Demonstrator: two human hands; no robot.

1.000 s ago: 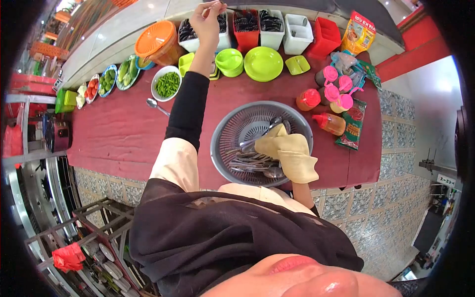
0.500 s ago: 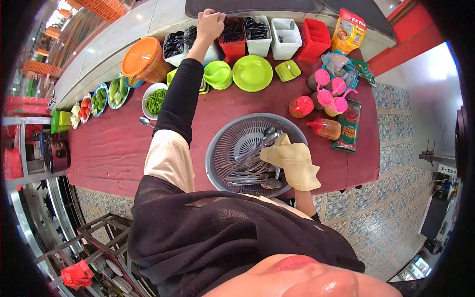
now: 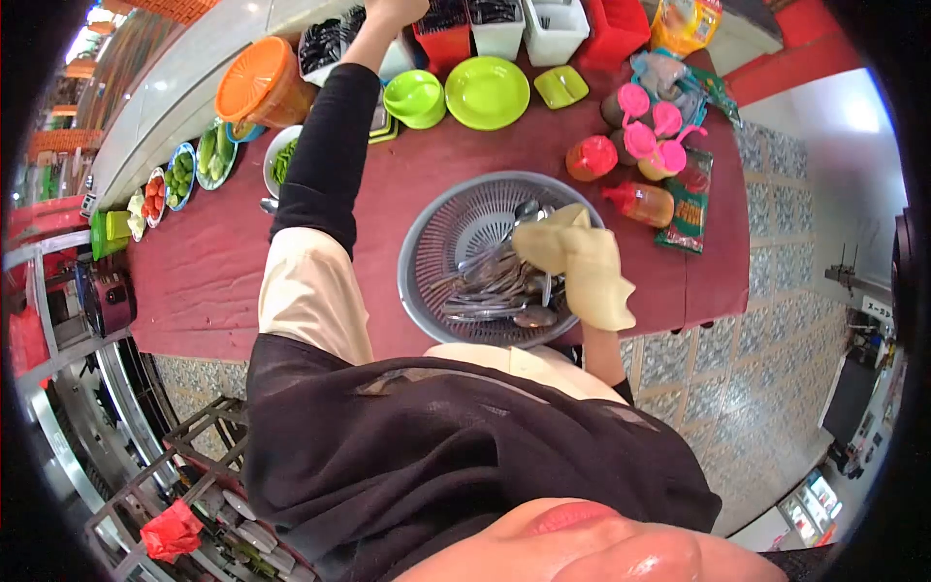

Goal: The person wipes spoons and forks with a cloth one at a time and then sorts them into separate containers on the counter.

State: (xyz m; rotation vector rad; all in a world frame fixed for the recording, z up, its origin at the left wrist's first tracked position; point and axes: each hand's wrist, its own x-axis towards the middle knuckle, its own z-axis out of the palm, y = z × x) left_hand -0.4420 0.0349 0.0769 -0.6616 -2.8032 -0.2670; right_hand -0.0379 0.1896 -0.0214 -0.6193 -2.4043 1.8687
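At the top edge, my left hand point(image 3: 396, 10) reaches over the row of cutlery holders, its fingers cut off by the frame. Nearest to it are a white holder point(image 3: 396, 64) and a red holder point(image 3: 448, 47) with black-handled cutlery. A pale yellow cloth point(image 3: 596, 281) is draped over my right hand, so only the wrist point(image 3: 603, 354) shows. That hand is closed on the cloth at the right side of a grey plastic basket point(image 3: 409, 276). Inside the basket lies a heap of metal spoons and forks point(image 3: 490, 286).
Green plates point(image 3: 487, 92) and cups point(image 3: 415, 99) stand behind the basket. Pink-capped sauce bottles point(image 3: 640, 141) are at the right. An orange lidded tub point(image 3: 260, 82), a bowl of green chillies point(image 3: 281, 160) and vegetable dishes line the left of the red table point(image 3: 213, 281).
The view has tilted so the table items sit higher in the picture. My left hand has slid to the top edge, and its fingers have left the view. My right hand stays at the basket.
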